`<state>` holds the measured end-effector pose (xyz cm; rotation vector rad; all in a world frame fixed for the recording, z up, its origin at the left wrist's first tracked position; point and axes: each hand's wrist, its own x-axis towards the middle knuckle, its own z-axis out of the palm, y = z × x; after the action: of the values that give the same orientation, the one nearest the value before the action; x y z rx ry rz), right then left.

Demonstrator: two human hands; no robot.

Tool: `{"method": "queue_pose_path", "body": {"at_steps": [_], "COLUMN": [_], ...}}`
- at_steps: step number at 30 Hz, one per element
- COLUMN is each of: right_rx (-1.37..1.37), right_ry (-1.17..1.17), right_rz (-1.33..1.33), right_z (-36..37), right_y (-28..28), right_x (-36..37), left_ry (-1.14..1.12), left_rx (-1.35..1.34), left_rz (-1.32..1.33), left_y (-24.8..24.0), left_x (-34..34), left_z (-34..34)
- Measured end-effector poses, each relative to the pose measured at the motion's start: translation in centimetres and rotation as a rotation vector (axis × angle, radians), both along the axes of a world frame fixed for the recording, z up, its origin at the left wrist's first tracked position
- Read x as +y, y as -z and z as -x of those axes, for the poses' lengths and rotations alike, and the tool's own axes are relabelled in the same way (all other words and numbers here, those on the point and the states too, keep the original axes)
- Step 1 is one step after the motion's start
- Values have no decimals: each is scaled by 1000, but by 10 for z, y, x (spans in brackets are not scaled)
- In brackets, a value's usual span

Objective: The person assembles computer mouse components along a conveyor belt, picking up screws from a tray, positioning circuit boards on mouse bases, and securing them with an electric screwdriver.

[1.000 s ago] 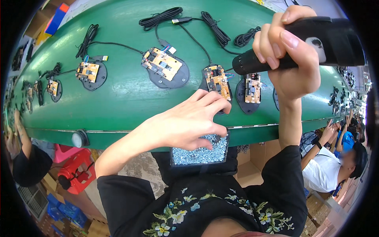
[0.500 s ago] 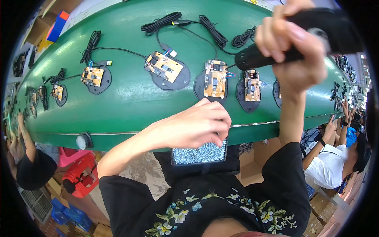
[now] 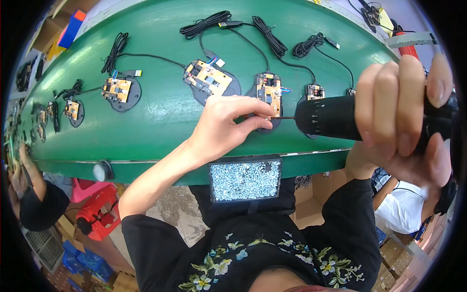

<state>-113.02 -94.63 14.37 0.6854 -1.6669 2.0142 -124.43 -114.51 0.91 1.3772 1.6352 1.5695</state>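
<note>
My right hand (image 3: 406,114) grips a black electric screwdriver (image 3: 328,117), held sideways with its thin bit pointing left. At the bit's tip, my left hand (image 3: 221,124) pinches thumb and forefinger together; what sits between them is too small to make out. Both meet over the near end of a tan circuit board (image 3: 269,92) on a dark mouse base. Just left lies another open mouse base with its board (image 3: 209,78), partly behind my left hand. A third board (image 3: 315,91) shows past the screwdriver, which hides most of its base. Below the bench edge, a dark tray (image 3: 212,187) holds many tiny silvery screws (image 3: 245,182).
The green bench (image 3: 155,131) carries several more mouse boards, such as one at left (image 3: 116,90), with bundled black cables (image 3: 206,24) behind them. A round knob (image 3: 102,172) sticks out from the front edge. Other people work at both ends.
My left hand has risen from the tray to the board, fingers pinched. My right hand has brought the screwdriver down and right, so its bit meets the left fingertips. The mouse boards have shifted slightly right.
</note>
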Motion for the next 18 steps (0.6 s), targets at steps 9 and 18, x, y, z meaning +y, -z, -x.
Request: {"method": "queue_pose_path", "body": {"at_steps": [9,18], "right_rx": [-91,-78], "right_ry": [-50,-95], "right_rz": [25,1], "right_z": [19,34], "right_y": [11,20], "right_x": [-22,-39], "left_ry": [-27,25], "left_rx": [163,293], "left_rz": [-98,-123], "left_y": [-2,9], "left_x": [-12,-23], "left_z": [11,23]}}
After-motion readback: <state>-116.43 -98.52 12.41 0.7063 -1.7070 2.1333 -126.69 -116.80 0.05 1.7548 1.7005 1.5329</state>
